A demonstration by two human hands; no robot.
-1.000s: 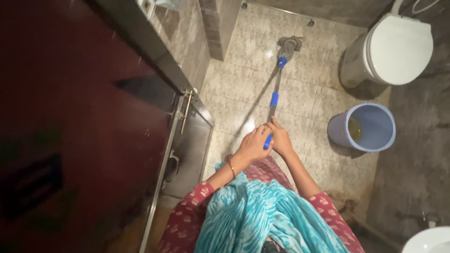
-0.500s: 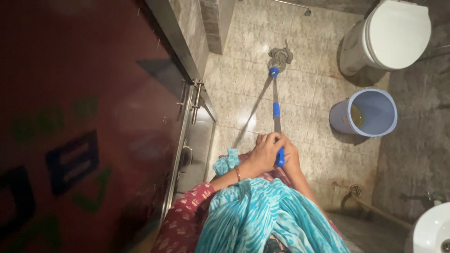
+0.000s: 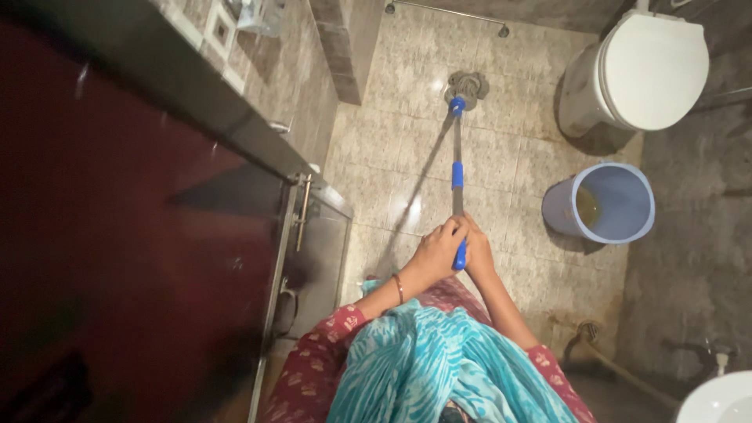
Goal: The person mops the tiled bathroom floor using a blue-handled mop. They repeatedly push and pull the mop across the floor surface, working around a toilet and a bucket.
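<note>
I hold a mop with a metal shaft and blue fittings in both hands. My left hand wraps the blue grip near the shaft's end, and my right hand clasps it just beside. The grey string mop head rests on the beige tiled floor, far in front of me, near the wall corner. A bangle sits on my left wrist. My turquoise scarf and red patterned sleeves fill the lower middle of the view.
A white toilet with its lid down stands at the top right. A blue bucket holding yellowish liquid sits right of the mop. A dark red door with a metal handle fills the left. A white basin edge shows at bottom right.
The mop head has slid back and forth over the tiles and now lies further from me than half a second ago. Both hands kept their grip on the handle.
</note>
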